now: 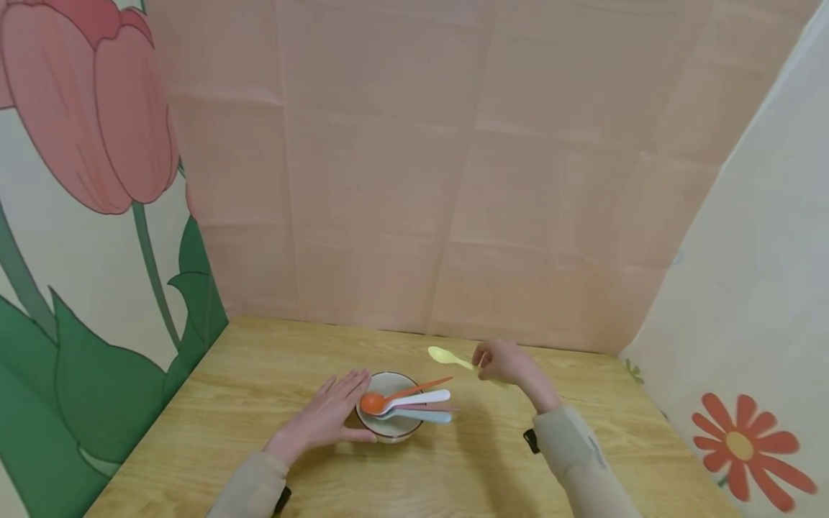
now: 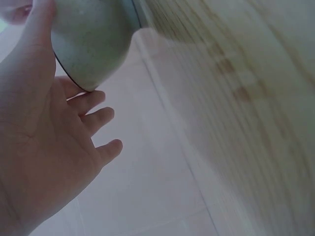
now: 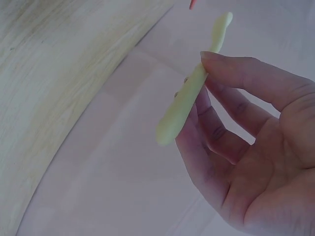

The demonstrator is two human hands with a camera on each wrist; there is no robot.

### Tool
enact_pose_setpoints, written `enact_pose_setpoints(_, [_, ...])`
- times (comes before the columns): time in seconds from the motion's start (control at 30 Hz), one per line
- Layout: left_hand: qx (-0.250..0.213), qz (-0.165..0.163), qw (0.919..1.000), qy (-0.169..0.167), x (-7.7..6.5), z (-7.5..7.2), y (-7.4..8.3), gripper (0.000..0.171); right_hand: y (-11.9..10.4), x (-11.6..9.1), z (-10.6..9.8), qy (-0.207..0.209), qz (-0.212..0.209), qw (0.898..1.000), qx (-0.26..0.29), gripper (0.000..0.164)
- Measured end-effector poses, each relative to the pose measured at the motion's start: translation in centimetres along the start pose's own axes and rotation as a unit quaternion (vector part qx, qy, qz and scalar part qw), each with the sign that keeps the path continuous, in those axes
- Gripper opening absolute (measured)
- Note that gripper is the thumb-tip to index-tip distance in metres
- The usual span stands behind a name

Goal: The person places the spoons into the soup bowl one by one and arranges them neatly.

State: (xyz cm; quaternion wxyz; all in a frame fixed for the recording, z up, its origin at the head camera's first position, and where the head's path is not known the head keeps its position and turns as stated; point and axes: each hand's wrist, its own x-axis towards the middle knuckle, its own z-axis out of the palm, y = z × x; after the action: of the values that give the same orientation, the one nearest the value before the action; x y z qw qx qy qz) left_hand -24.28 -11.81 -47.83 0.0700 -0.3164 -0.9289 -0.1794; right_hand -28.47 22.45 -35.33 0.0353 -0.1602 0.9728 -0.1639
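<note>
A bowl [image 1: 398, 433] with a dark rim stands on the table in the head view. Several spoons lean in it: an orange spoon [image 1: 372, 403], a white spoon [image 1: 421, 397], a light blue spoon [image 1: 427, 416] and a partly covered pink handle [image 1: 451, 409]. My left hand [image 1: 327, 416] holds the bowl from the left, thumb at the near side and fingers at the far rim; the left wrist view shows the outer wall [image 2: 93, 44] against it. To the right of the bowl, above the table, my right hand [image 1: 508, 362] pinches a pale yellow spoon [image 3: 184, 101], its head pointing left.
The wooden table [image 1: 259, 360] ends at a pink cloth backdrop [image 1: 388, 180]. A tulip-printed panel [image 1: 65, 122] borders the left side, and a panel with a red flower [image 1: 738, 446] borders the right.
</note>
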Motion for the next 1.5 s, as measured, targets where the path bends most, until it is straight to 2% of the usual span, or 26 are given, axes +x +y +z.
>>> enact_pose_setpoints(0.47, [0.002, 0.008, 1.0000, -0.001, 0.2, 0.0, 0.2, 0.106, -2.3, 1.6, -0.2, -0.022, -0.018, 0.999, -0.046, 0.017])
enact_pose_setpoints(0.73, [0.011, 0.008, 0.9999, -0.003, 0.4, 0.0, 0.2, 0.106, -3.9, 2.6, 0.6, -0.030, -0.033, 0.996, -0.084, 0.021])
enact_pose_setpoints(1.0, [0.011, 0.010, 0.9999, -0.005, 0.3, 0.2, 0.3, 0.106, -5.7, 3.3, 1.4, -0.056, -0.051, 0.990, -0.115, 0.021])
enact_pose_setpoints(1.23, [0.004, 0.004, 0.9999, -0.011, 0.4, 0.4, 0.4, 0.106, -6.6, 3.8, 2.5, -0.072, -0.080, 0.988, -0.114, 0.025])
enact_pose_setpoints(1.43, [0.000, 0.002, 0.9999, -0.014, 0.3, 0.2, 0.6, 0.106, -7.6, 4.5, 2.9, -0.097, -0.063, 0.986, -0.123, 0.026])
enact_pose_setpoints(1.5, [-0.002, 0.003, 0.9999, -0.012, 0.3, 0.1, 0.6, 0.106, -7.6, 4.3, 2.8, -0.100, -0.085, 0.984, -0.118, 0.025])
